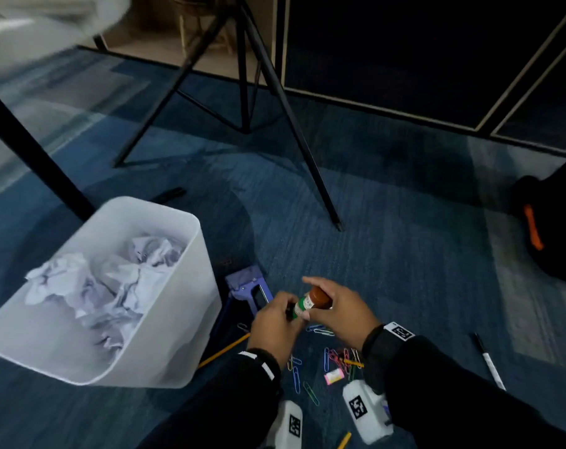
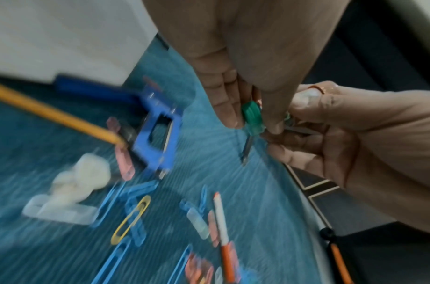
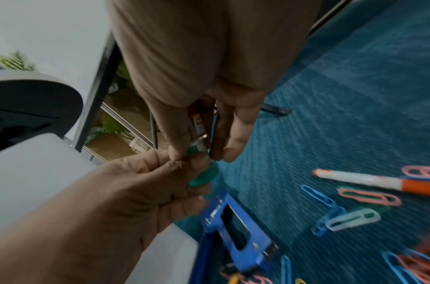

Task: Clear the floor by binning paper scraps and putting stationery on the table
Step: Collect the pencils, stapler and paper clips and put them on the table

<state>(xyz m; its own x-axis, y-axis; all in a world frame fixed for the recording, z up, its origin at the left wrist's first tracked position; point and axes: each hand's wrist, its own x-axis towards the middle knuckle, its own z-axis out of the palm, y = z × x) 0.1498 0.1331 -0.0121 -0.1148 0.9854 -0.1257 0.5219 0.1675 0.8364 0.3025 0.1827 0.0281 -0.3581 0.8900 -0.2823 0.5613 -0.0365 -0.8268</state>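
Our bin [image 1: 191,319] on the left is already full of paper [image 1: 90,286]. In the middle, our left hand [image 1: 275,325] and right hand [image 1: 340,312] both pinch a glue stick [image 1: 311,301], we think, above the floor [image 1: 404,238]. Clips [image 1: 336,356], pencil [image 1: 225,350], stapler [image 1: 247,291] and, far right, a pen [image 1: 489,361] are still down there.

A black tripod [image 1: 243,92] stands on the blue carpet [image 1: 388,222]. Right of the tripod lies a black bag with an orange strap [image 1: 547,228]; behind the tripod runs a dark panelled wall [image 1: 404,43].
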